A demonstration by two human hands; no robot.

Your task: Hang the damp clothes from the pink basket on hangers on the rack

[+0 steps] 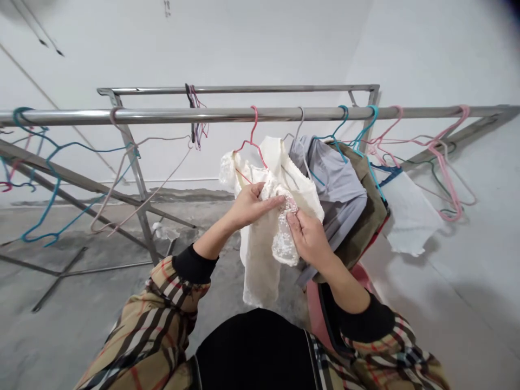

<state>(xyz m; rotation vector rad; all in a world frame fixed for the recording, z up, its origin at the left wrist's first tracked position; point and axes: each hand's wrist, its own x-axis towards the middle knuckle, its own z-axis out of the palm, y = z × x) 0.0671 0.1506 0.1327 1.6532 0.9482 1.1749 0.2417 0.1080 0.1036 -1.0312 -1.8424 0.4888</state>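
A small cream garment with lacy sleeves (260,265) hangs from a red hanger (254,130) hooked over the metal rail. My left hand (254,206) pinches the fabric at the garment's shoulder, thumb stretched along it. With my right hand (309,235) I grip the edge of its lacy sleeve (285,246). Both hands are closed on the cloth, close together in front of the rail. Just right of them, a grey garment (333,168) hangs beside an olive one (357,227).
The metal rail (170,115) runs across the view. Blue hangers (52,184) and a beige hanger (117,189) hang at left. Pink hangers (450,179) and a white cloth (410,211) are at right. A pink basin (314,309) stands below, near my right arm.
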